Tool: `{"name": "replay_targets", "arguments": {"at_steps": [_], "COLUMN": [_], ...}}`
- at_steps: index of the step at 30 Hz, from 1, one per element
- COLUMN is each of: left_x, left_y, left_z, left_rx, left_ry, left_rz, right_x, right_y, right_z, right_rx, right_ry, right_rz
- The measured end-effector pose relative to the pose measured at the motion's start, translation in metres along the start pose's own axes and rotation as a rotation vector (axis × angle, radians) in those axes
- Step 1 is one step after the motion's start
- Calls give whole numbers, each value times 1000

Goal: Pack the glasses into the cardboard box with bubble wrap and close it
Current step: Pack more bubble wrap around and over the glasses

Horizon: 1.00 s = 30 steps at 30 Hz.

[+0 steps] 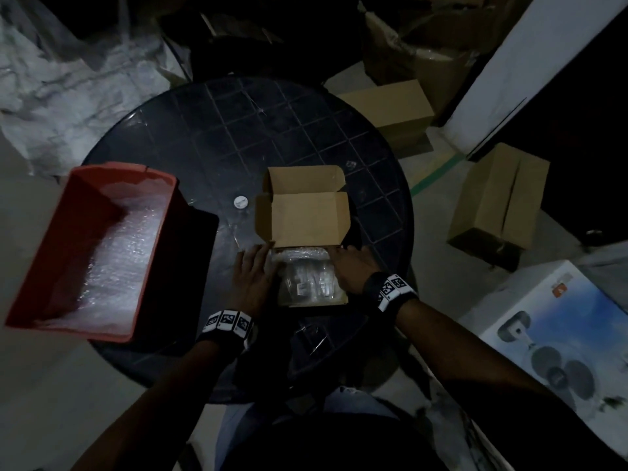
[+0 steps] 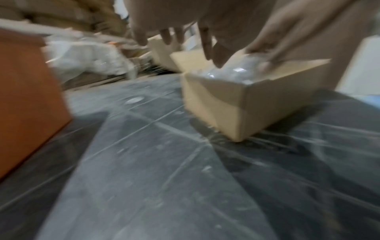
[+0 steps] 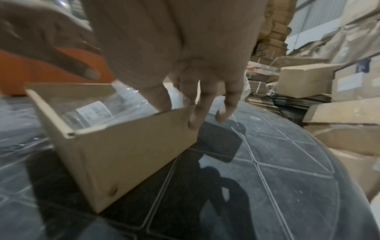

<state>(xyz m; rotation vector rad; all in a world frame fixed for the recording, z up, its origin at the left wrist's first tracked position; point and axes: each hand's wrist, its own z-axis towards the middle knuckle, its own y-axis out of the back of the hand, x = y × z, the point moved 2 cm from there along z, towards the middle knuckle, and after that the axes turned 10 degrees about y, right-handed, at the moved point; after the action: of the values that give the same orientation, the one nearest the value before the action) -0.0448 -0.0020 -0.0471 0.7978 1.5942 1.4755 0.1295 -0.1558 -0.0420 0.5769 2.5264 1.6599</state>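
We flank the cardboard box (image 1: 307, 219) at centre frame, left hand (image 1: 250, 277) relaxed, right hand (image 1: 353, 269) loosely straddling its wall, steadying the wrapped glasses (image 1: 307, 278).

Both forearms reach forward, wristbands on. Left hand (image 1: 250, 279) flat, fingers straight and spread. Right hand (image 1: 350, 270) palm down, fingers (image 3: 207, 104) extended, loosely splayed, gripping nothing.

On the table (image 1: 210, 137), the crate (image 1: 44, 266) lies left of the cardboard box (image 1: 302, 219).
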Motion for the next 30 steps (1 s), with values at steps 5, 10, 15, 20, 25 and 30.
{"name": "replay_targets", "arguments": {"at_steps": [5,10,15,20,25,30], "left_x": [-29,-25,-17,5,16,28], "left_y": [-8,-20,-19,-20,-14,23], "left_z": [-9,-3,0,4,0,2], "left_rx": [45,227,233,150,178,135], "left_ry": [-78,103,32,-63,-100,-111], "left_rz": [-21,40,49,43,-49,-363], "right_x": [-5,3,-1,2,9,36], "right_y": [7,15,17,16,14,37], "right_z": [-13,-7,-3,-7,-23,-21], "right_rx": [-238,-298,-85,-163,-406,-591], "right_ry": [4,62,4,-26,-127,-98], "right_rz": [90,49,-66,-9,233,356]}}
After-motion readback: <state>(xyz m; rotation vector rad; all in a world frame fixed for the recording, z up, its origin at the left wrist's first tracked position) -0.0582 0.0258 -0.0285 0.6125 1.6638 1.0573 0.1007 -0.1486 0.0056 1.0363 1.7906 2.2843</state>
